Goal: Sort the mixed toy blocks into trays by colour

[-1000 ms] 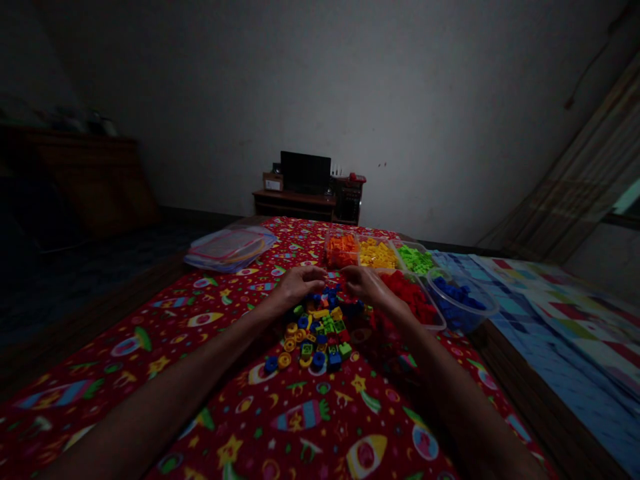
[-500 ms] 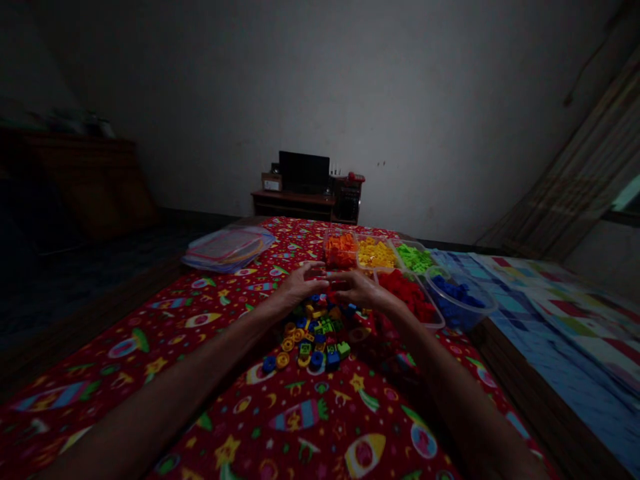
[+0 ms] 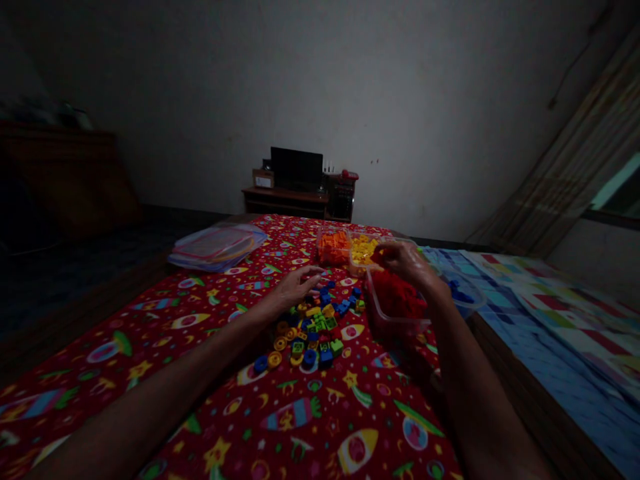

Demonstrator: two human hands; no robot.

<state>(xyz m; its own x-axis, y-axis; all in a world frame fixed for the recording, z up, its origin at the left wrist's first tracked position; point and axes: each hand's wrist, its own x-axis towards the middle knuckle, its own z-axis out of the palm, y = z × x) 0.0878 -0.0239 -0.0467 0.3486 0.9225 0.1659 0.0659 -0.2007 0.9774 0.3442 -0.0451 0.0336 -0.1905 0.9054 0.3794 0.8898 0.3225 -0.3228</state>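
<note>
My right hand [image 3: 404, 260] is above the far side of the clear box of red toy bricks [image 3: 397, 295], beside the box of yellow bricks [image 3: 363, 250]. Its fingers are bent together; a little red shows at the tips, but what they hold is not clear. Over the far left edge of a loose pile of mixed building bricks [image 3: 313, 333] hovers my left hand [image 3: 296, 287], fingers stretched out and apart, with nothing visible in it. Blue, green and yellow bricks and several ring-shaped pieces make up the pile.
Orange bricks [image 3: 334, 248] fill another clear box, and blue bricks [image 3: 460, 292] lie in a round tub at right, partly behind my arm. Stacked clear lids [image 3: 217, 247] lie at far left on the red patterned cloth [image 3: 200, 373]. A monitor [image 3: 297, 169] stands beyond.
My right hand has moved from beside my left hand, over the pile, to the right above the red brick box. My left hand has stayed near the pile. The camera view has shifted slightly.
</note>
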